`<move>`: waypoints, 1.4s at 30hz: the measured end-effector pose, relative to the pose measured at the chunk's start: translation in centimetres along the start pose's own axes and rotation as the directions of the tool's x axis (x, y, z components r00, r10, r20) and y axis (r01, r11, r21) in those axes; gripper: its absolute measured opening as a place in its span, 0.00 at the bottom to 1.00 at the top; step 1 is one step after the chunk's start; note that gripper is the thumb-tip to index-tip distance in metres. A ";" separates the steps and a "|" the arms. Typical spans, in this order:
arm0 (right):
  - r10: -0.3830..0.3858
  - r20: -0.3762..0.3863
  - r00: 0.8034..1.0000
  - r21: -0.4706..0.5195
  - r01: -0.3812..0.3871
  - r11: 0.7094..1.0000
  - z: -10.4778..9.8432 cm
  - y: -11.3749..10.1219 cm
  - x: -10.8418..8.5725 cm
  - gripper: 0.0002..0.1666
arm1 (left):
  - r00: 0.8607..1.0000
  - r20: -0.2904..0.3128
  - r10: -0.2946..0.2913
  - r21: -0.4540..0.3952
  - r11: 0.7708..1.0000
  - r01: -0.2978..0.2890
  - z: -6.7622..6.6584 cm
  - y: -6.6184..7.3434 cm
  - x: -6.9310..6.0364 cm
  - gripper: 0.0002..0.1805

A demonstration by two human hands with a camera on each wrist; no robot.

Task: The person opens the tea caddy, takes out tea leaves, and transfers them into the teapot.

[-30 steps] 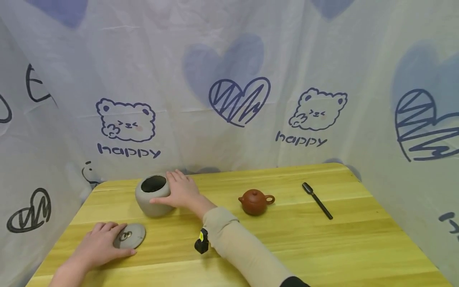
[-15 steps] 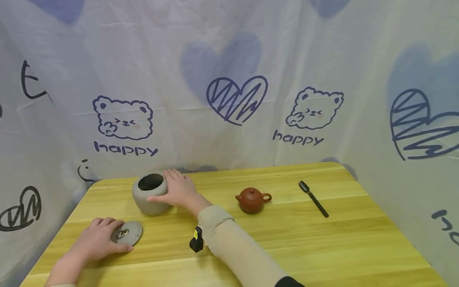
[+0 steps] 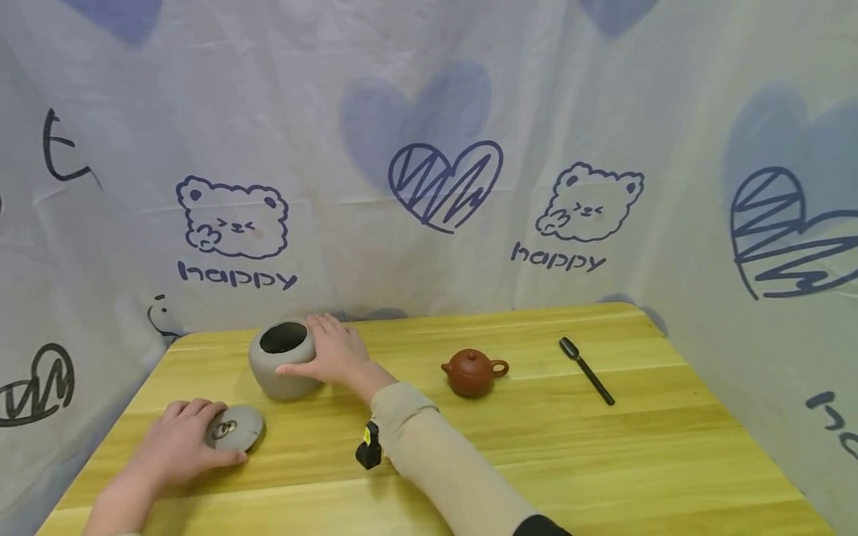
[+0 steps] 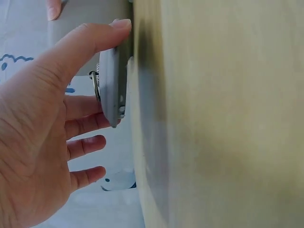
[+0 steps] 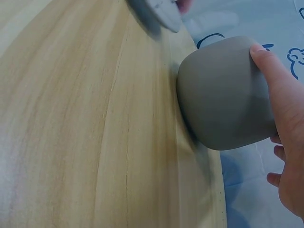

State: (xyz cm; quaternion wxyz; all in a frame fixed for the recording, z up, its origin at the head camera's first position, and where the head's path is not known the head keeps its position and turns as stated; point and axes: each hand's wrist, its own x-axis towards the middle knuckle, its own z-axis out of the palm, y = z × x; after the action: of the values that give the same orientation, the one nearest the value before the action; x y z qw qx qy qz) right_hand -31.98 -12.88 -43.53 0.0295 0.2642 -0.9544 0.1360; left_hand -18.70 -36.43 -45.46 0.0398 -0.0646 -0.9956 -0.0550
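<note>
A grey round lid (image 3: 236, 429) with a metal ring on top is pinched at its edges by my left hand (image 3: 176, 441). In the left wrist view the lid (image 4: 110, 83) is a little off the wood, thumb on one side and fingertips on the other. Behind it stands a grey jar (image 3: 273, 372), its dark mouth uncovered. My right hand (image 3: 337, 353) grips the jar's right side near the rim, thumb in front and fingers at the back. The right wrist view shows the jar (image 5: 218, 95) upright on the table, with the fingers partly hidden behind it.
On the wooden table (image 3: 536, 447) a brown-red teapot (image 3: 471, 374) stands right of the right forearm, handle to the right. Farther right lies a dark spoon-like tool (image 3: 587, 370). A printed cloth (image 3: 335, 186) hangs behind and at both sides.
My left hand has raised the lid slightly off the table. The right hand stays on the jar, which has not moved on the table. The head view has shifted a little.
</note>
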 end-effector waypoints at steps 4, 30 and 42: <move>-0.003 -0.006 1.000 0.013 0.004 1.000 -0.2 0.0 0.0 0.63 | 0.999 -0.053 -0.002 -0.003 1.000 0.002 -0.6 0.0 -0.1 0.55; -0.001 -0.014 1.000 0.043 0.001 0.999 0.2 0.1 0.0 0.64 | 0.961 -0.265 -0.073 -0.137 0.990 0.037 -4.3 0.8 1.1 0.50; 0.004 -0.022 1.000 0.045 -0.003 0.999 0.3 0.2 0.2 0.64 | 0.953 -0.296 -0.058 -0.137 0.990 0.018 -6.4 1.6 3.5 0.50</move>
State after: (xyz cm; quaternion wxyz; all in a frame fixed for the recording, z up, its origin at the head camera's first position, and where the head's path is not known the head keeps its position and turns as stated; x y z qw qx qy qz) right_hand -32.28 -12.95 -43.87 0.0339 0.2616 -0.9511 0.1606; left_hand -21.49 -35.14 -38.65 0.1847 -0.0388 -0.9733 -0.1308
